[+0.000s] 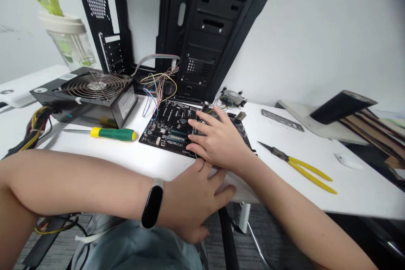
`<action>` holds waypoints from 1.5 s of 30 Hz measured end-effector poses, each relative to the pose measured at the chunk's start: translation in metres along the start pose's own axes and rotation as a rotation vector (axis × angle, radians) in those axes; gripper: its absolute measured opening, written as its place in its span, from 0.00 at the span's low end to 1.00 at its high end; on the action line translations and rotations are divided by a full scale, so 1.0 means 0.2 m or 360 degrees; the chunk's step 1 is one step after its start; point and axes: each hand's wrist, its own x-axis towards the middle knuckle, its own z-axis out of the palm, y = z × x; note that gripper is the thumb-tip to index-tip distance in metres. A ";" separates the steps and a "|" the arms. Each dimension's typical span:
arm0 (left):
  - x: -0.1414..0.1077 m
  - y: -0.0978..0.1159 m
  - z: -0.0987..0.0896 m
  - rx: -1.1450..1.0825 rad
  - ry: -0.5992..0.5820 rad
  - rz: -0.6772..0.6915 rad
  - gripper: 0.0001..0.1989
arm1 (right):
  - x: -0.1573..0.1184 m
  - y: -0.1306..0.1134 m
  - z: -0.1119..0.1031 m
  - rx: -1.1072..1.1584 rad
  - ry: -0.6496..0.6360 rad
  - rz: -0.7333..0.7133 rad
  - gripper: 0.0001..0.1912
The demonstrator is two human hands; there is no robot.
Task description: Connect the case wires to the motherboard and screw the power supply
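A black Gigabyte motherboard (pixel 171 128) lies flat on the white table (pixel 196 177), and my right hand (pixel 218 139) rests on its right half with the fingers spread. That hand hides part of the board. My left hand (pixel 193 202), with a black fitness band (pixel 152 203) on the wrist, lies over the table's front edge just below the board, holding nothing. A green-and-yellow screwdriver (pixel 114 134) lies to the left of the board, and yellow-handled needle-nose pliers (pixel 294 164) lie to its right.
Behind the board stands a black computer case (pixel 202 29), with coloured wires (pixel 158 88) trailing down. A finned power supply (pixel 95 93) sits to the left, its cables hanging off the edge. A CPU cooler (pixel 233 97), metal I/O shield (pixel 282 120) and white mouse (pixel 348 161) lie on the right.
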 end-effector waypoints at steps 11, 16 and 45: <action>0.00 0.01 -0.02 0.0000 -0.0026 -0.0018 0.42 | 0.01 -0.03 0.00 -0.0082 -0.0021 0.0044 0.22; -0.01 0.01 0.00 0.0049 0.0050 -0.0030 0.41 | 0.04 -0.01 0.01 0.0170 -0.0067 0.0058 0.21; 0.00 0.04 0.01 -0.0044 -0.0029 -0.0088 0.36 | 0.18 -0.15 0.01 0.0289 -0.0408 0.0294 0.28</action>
